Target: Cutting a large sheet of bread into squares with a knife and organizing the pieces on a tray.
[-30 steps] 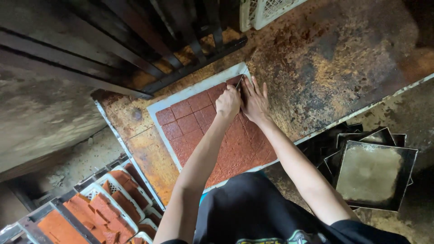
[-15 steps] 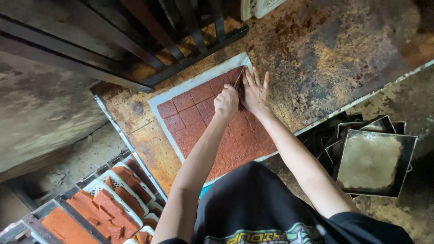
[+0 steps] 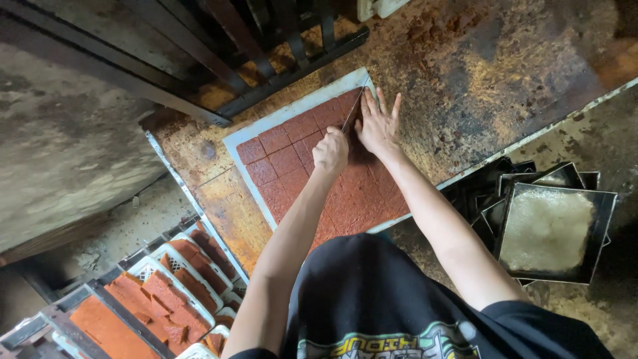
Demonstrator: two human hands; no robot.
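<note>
Rusty brown stains cover the big worktop point(image 3: 505, 86), and it has lots of bare room to the right of the hands, out to its pale front edge. On the worktop lies a flat white board point(image 3: 292, 113) with a wide reddish-brown slab point(image 3: 345, 193) spread over it. Cut lines split the far left part of the slab into squares. The near right part looks uncut.

At the far right corner of the slab, the left hand point(image 3: 330, 151) is curled tight around a thin knife point(image 3: 352, 112). The blade runs along the slab's far right side, close to the board's rim. Its handle is hidden inside the fist. The right hand point(image 3: 377, 123) lies flat just beside the blade with its fingers spread wide, pressing on the slab and holding nothing.

Dark metal bars point(image 3: 266, 46) stand right behind the board's far edge, so there is little room there. A stack of dark square trays point(image 3: 551, 226) sits on a lower ledge to the right, well apart from the hands. Down on the left, white crates point(image 3: 179, 279) hold more reddish pieces, and the picture's bottom edge cuts them off. The person's black shirt point(image 3: 372, 299) hides the near edge of the slab. One pale thing at the far top is cut off and hard to make out.
</note>
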